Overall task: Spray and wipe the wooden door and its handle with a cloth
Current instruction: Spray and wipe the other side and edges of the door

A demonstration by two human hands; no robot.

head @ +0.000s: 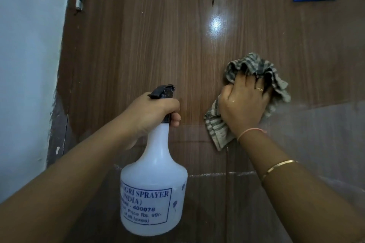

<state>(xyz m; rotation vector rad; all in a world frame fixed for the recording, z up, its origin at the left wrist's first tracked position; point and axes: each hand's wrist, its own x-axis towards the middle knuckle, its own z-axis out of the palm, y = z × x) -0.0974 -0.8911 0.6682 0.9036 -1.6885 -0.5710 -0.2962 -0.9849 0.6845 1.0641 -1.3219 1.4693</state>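
Head view: left hand grips upright spray bottle, nozzle toward door; right hand clutches cloth against it.

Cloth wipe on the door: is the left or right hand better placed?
Right. The right hand holds the striped cloth bunched against the door. The left hand is occupied, gripping the spray bottle at its neck.

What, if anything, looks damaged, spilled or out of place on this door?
Nothing is askew. Worn, flaking paint marks the wall edge beside the door, and what looks like a thin drip runs down the wood just below the cloth.
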